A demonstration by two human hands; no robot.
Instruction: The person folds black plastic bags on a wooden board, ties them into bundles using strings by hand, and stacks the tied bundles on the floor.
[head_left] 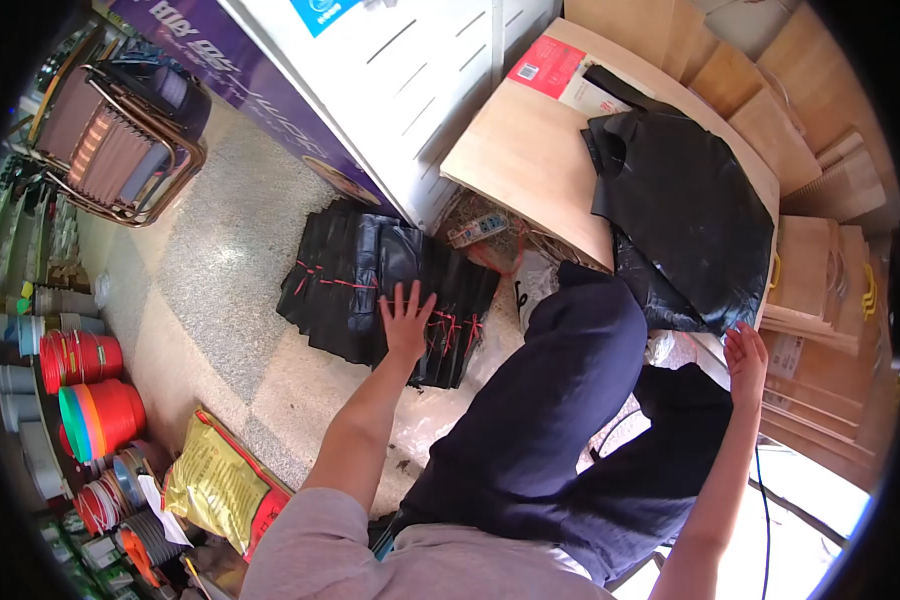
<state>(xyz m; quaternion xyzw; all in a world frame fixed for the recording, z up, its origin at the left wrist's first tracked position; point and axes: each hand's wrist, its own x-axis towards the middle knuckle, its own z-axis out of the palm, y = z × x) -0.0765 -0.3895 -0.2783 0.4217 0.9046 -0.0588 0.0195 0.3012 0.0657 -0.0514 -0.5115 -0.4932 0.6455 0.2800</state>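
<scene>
Over the stack of folded black plastic bags [335,250] on the floor, my left hand [406,318] is spread flat, its fingers apart at the bags' near side. Red ties run round the bundles. At the right, my right hand [746,352] is by the lower corner of a loose black bag [685,200], with its fingers bent and close together. That bag lies on a wooden board [540,150]. Whether the fingers of my right hand pinch the bag's edge is too small to tell.
A white cabinet [400,80] stands behind the stack. Folded chairs [120,150] are at the upper left. Colored buckets [100,415] and a yellow sack [215,480] lie at the lower left. Wooden panels [810,265] lean at the right. A power strip [478,230] is by the cabinet.
</scene>
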